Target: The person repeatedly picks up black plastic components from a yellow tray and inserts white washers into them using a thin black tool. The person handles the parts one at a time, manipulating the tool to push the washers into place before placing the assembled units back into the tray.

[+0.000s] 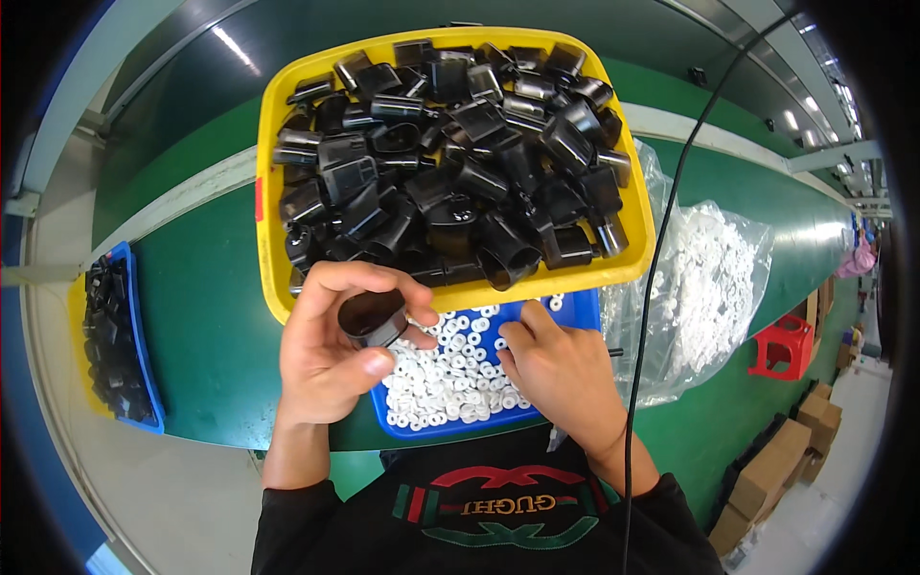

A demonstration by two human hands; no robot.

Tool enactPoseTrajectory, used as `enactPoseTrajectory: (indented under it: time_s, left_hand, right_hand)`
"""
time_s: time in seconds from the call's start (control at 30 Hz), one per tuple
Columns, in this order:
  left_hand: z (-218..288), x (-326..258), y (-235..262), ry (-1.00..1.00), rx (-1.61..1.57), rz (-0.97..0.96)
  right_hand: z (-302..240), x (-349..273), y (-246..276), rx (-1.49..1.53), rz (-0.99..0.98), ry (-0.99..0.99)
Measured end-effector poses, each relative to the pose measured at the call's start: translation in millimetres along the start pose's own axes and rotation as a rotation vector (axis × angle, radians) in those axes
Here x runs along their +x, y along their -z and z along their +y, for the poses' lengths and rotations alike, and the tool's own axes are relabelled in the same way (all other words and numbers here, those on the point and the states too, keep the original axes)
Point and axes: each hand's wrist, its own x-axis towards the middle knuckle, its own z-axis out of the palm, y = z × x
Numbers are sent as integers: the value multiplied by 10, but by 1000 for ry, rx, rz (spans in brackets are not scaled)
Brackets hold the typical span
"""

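My left hand (331,350) holds a black plastic housing (374,319) with its round opening turned up, just left of a small blue tray (575,309) full of white rings (443,376). My right hand (558,374) rests on those white rings, fingertips curled down among them; whether it pinches one I cannot tell. Right behind both hands stands a yellow tub (268,249) heaped with several black plastic housings (450,153) of the same kind.
A clear plastic bag of white rings (704,287) lies to the right on the green belt (206,316). A blue and yellow tray of black parts (115,335) sits at the far left. A black cable (661,249) hangs down on the right. Red stool (781,347) and cardboard boxes (776,470) stand beyond.
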Motion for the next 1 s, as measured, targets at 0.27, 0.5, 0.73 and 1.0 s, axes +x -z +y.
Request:
enactPoseTrajectory:
  time_s: [0.27,0.5,0.73,1.0]
  left_hand:
    - [89,-21,54,-182,488,-146]
    - [-48,-36,60,-384,606,-175]
    - [-64,-28,35,-421,595,-230]
    - [-95,-37,4,-478,533,-157]
  right_hand:
    - [-28,148,189,224,35,67]
    - [-170,180,716,478,256,149]
    - [-280,272,679,533,472,235]
    - [-350,249,629,450,303,125]
